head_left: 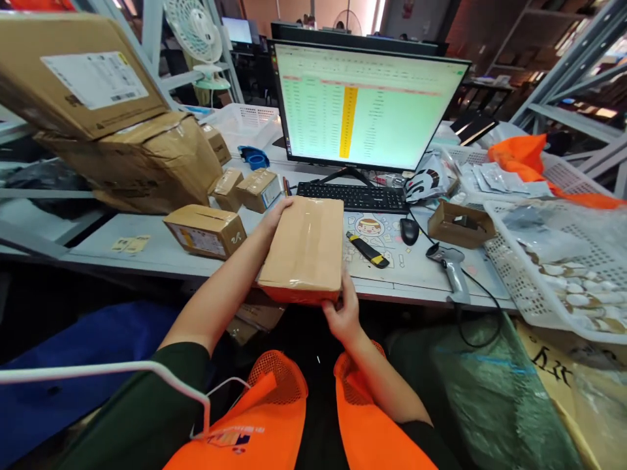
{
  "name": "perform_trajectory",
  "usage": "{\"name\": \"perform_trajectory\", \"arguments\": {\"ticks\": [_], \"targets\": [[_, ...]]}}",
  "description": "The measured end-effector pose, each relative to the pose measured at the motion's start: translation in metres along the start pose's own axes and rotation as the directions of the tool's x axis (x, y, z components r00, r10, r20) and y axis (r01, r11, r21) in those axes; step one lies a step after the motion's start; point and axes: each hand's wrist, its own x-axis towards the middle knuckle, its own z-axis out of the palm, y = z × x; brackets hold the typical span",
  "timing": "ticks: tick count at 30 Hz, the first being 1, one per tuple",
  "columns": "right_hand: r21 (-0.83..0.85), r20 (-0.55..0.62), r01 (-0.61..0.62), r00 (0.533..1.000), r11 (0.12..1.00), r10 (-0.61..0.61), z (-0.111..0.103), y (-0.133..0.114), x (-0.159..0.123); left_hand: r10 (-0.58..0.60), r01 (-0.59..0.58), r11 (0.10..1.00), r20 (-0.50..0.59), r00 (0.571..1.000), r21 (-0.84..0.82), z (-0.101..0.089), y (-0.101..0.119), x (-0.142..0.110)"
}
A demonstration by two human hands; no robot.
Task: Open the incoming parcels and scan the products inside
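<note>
A taped brown cardboard box (pixel 308 245) is held between my two hands at the front edge of the desk. My left hand (pixel 283 210) grips its far left side, the fingers mostly hidden behind it. At the near right corner, my right hand (pixel 345 308) is closed on the box, thumb against the front face and fingers along the side. Right of the box lies a black and yellow utility knife (pixel 367 250) on a printed desk mat (pixel 392 264). Behind the box are a black keyboard (pixel 357 196) and a lit monitor (pixel 367 111) showing a spreadsheet.
Small cartons (pixel 206 232) stand on the left, with large boxes (pixel 142 160) behind. To the right are a mouse (pixel 409 230), a corded barcode scanner (pixel 450 267), an open small box (pixel 461 224) and white baskets (pixel 509 261) of packaged goods. A green sack (pixel 490 391) sits below.
</note>
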Motion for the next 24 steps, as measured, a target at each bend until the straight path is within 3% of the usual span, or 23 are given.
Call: {"name": "perform_trajectory", "arguments": {"ticks": [3, 5, 7, 9, 11, 12, 14, 15, 16, 18, 19, 21, 23, 24], "targets": [[-0.057, 0.033, 0.067, 0.997, 0.996, -0.066, 0.015, -0.010, -0.016, -0.007, -0.002, 0.934, 0.024, 1.000, 0.358, -0.014, 0.036, -0.021], [-0.084, 0.014, 0.043, 0.999, 0.996, -0.042, 0.031, -0.018, -0.027, 0.095, -0.094, 0.849, 0.025, 0.995, 0.521, -0.032, 0.064, -0.060], [-0.106, -0.002, 0.016, 1.000, 0.994, -0.016, 0.047, -0.026, -0.033, 0.184, -0.202, 0.723, 0.098, 0.978, 0.660, -0.040, 0.082, -0.114], [-0.116, 0.053, 0.024, 0.998, 0.993, -0.018, 0.051, -0.030, -0.033, 0.247, -0.340, 0.500, 0.245, 0.938, 0.797, -0.030, 0.082, -0.170], [-0.104, 0.179, 0.059, 0.983, 0.993, -0.039, 0.035, -0.028, -0.029, 0.286, -0.406, 0.297, 0.325, 0.901, 0.864, -0.009, 0.064, -0.211], [-0.108, 0.209, 0.066, 0.977, 0.992, -0.043, 0.017, -0.022, -0.025, 0.334, -0.397, 0.229, 0.311, 0.890, 0.889, 0.002, 0.052, -0.223], [-0.189, 0.138, 0.028, 0.990, 0.982, -0.002, -0.038, -0.002, -0.015, 0.467, -0.358, 0.187, 0.238, 0.852, 0.915, 0.015, 0.028, -0.231], [-0.276, -0.021, -0.048, 0.999, 0.960, 0.044, -0.072, 0.013, -0.008, 0.540, -0.361, 0.197, 0.206, 0.816, 0.912, 0.017, 0.018, -0.229], [-0.377, -0.188, -0.162, 0.977, 0.912, 0.096, -0.109, 0.030, 0.000, 0.603, -0.381, 0.213, 0.186, 0.776, 0.900, 0.016, 0.011, -0.225], [-0.563, -0.432, -0.444, 0.877, 0.697, 0.210, -0.182, 0.066, 0.019, 0.682, -0.442, 0.233, 0.178, 0.709, 0.866, 0.012, 0.002, -0.215], [-0.610, -0.458, -0.566, 0.823, 0.554, 0.337, -0.214, 0.084, 0.030, 0.704, -0.460, 0.232, 0.178, 0.687, 0.857, 0.010, 0.000, -0.210], [-0.658, -0.403, -0.675, 0.690, 0.333, 0.601, -0.261, 0.114, 0.053, 0.729, -0.456, 0.224, 0.163, 0.665, 0.861, 0.008, -0.003, -0.201], [-0.680, -0.331, -0.689, 0.593, 0.251, 0.734, -0.286, 0.132, 0.072, 0.754, -0.431, 0.235, 0.117, 0.646, 0.871, 0.007, -0.005, -0.194], [-0.664, -0.313, -0.698, 0.586, 0.269, 0.747, -0.290, 0.135, 0.077, 0.765, -0.414, 0.253, 0.081, 0.639, 0.874, 0.006, -0.006, -0.190]]}}
